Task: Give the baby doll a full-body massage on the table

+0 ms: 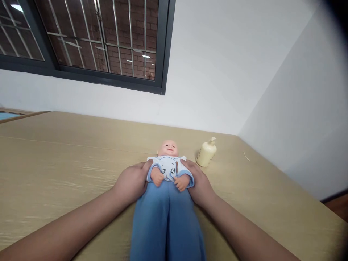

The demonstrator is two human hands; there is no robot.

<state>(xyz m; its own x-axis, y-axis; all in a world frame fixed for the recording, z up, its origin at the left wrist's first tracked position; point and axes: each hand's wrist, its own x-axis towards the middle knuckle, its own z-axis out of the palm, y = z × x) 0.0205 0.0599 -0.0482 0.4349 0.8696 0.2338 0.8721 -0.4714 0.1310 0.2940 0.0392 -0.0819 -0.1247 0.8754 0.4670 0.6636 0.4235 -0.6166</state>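
Observation:
A baby doll (169, 168) lies face up on the wooden table (81, 152), in a white top with blue cuffs and an elephant face, and blue trousers (167, 221). My left hand (133, 181) grips the doll's side at the left, thumb on the sleeve and fingers partly hidden beneath. On the other side my right hand (199, 183) holds it the same way, thumb near the shoulder. Both doll hands rest on its belly. A cream pump bottle (207, 153) stands upright just beyond my right hand, touching neither hand nor doll.
Behind the table rises a white wall (201, 72) with a dark-framed, barred window (108, 40). Another wall (307, 127) borders the right side. A thin pale strand (246, 156) lies right of the bottle. Something light blue (9, 115) shows at the far left.

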